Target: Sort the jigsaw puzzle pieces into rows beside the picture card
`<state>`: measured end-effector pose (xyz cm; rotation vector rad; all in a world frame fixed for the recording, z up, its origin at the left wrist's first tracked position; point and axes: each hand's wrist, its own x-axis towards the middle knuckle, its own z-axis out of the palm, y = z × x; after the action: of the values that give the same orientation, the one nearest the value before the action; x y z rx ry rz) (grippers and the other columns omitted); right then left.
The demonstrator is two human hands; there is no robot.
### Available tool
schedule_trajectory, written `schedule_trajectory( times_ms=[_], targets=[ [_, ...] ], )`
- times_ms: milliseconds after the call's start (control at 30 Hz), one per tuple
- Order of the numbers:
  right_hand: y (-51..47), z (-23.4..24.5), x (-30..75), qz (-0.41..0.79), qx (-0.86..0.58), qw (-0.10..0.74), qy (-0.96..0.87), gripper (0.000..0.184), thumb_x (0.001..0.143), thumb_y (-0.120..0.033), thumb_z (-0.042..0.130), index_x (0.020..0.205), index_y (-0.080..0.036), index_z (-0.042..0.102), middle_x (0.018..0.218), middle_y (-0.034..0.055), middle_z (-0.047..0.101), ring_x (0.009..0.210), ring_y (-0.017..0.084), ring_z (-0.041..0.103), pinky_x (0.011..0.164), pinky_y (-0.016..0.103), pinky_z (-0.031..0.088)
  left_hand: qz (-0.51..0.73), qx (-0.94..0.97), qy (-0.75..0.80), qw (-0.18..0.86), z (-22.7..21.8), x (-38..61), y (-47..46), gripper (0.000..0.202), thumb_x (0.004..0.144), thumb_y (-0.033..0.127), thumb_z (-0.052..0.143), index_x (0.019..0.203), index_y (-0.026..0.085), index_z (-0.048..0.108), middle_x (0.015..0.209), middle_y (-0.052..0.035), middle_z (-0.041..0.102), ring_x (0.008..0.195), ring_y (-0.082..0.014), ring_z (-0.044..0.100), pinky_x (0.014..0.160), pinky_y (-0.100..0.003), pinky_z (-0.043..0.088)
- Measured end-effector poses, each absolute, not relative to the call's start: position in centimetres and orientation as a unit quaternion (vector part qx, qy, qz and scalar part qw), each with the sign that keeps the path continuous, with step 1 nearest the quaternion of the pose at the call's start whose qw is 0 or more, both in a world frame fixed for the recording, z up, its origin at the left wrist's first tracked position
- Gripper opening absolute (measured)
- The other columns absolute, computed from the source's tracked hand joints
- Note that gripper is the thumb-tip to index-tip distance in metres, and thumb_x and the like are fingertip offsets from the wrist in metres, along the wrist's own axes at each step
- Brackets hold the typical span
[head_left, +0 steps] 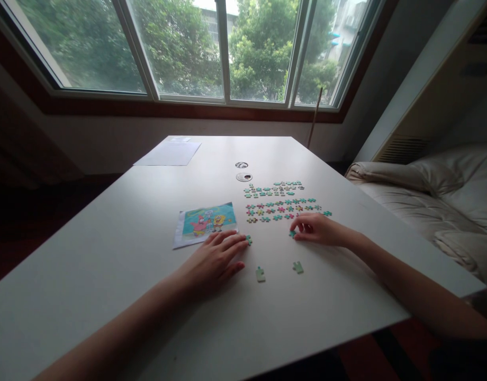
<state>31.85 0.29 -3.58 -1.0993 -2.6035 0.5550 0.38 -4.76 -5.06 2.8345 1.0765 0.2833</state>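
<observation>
Puzzle pieces lie in several rows (281, 209) on the white table (108, 270). My right hand (317, 228), fingers curled, pinches a teal puzzle piece (292, 234) at the near side of those rows. Palm down, my left hand (223, 255) has its fingers stretched out, the fingertips touching a green puzzle piece (249, 240) on the table. A picture sheet with cartoon figures (206, 221) lies just beyond my left hand. Closer to me, apart from the rows, are a pale green puzzle piece (260, 274) and a second pale green piece (298, 267).
Two round items, one nearer (244, 177) and one farther (241, 165), lie behind the rows. White paper (170, 152) is at the far left corner. A padded seat (418, 185) stands right of the table, and a thin stick (315, 117) leans by the window.
</observation>
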Motion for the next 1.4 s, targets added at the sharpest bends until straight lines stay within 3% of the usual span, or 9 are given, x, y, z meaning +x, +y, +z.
schedule_trajectory(
  times_ms=[400,567,800,1133,1267,1400],
  targets=[
    [0.1,-3.6,31.5,0.169,-0.376,0.134,-0.901,0.016,0.077,-0.031,0.056,0.087,-0.018,0.059,0.067,0.0001,0.052,0.062,0.010,0.048,0.058,0.020,0.038,0.103,0.939,0.327,0.039,-4.9,0.4,-4.8,0.041,0.088,0.036,0.037,0.126,0.022,0.039,0.131,-0.0059,0.044,0.119,-0.0248,0.036,0.096,-0.042,0.031],
    [-0.2,-3.0,31.9,0.168,-0.378,0.138,-0.900,0.024,0.078,-0.036,0.055,0.092,-0.017,0.057,0.077,0.0033,0.054,0.064,0.011,0.048,0.058,0.021,0.039,0.115,0.944,0.308,0.032,-4.1,0.4,-5.5,0.037,0.087,0.034,0.038,0.122,0.022,0.042,0.127,-0.0088,0.046,0.113,-0.0249,0.041,0.092,-0.042,0.033],
    [-2.8,-1.7,30.3,0.262,-0.283,0.032,-0.922,0.025,0.073,-0.038,0.061,0.086,-0.017,0.059,0.079,0.0025,0.054,0.060,0.007,0.049,0.054,0.018,0.038,0.084,0.963,0.229,0.114,-1.8,1.6,-7.9,0.035,0.082,0.039,0.046,0.113,0.024,0.049,0.113,-0.0065,0.055,0.100,-0.0221,0.049,0.088,-0.038,0.036],
    [-2.7,-1.3,30.5,0.266,-0.291,-0.007,-0.919,0.023,0.072,-0.036,0.063,0.084,-0.017,0.058,0.076,0.0014,0.054,0.064,0.009,0.049,0.056,0.018,0.038,0.081,0.963,0.221,0.131,-1.7,1.8,-8.0,0.036,0.079,0.041,0.049,0.110,0.022,0.051,0.108,-0.0069,0.057,0.095,-0.0226,0.051,0.086,-0.038,0.036],
    [-2.5,-1.3,30.8,0.274,-0.297,0.007,-0.915,0.024,0.074,-0.037,0.060,0.086,-0.017,0.059,0.075,0.0015,0.054,0.063,0.009,0.049,0.055,0.018,0.038,0.089,0.961,0.229,0.127,-1.8,1.6,-7.9,0.035,0.080,0.042,0.047,0.109,0.022,0.051,0.107,-0.0075,0.057,0.095,-0.0220,0.050,0.086,-0.037,0.037],
    [-1.4,-2.2,31.3,0.225,-0.356,0.088,-0.903,0.020,0.080,-0.034,0.052,0.089,-0.017,0.057,0.074,0.0021,0.054,0.063,0.009,0.049,0.058,0.020,0.039,0.101,0.950,0.288,0.074,-2.8,0.9,-6.9,0.033,0.086,0.037,0.039,0.115,0.022,0.047,0.115,-0.0079,0.054,0.103,-0.0232,0.046,0.087,-0.039,0.037]
  ],
)
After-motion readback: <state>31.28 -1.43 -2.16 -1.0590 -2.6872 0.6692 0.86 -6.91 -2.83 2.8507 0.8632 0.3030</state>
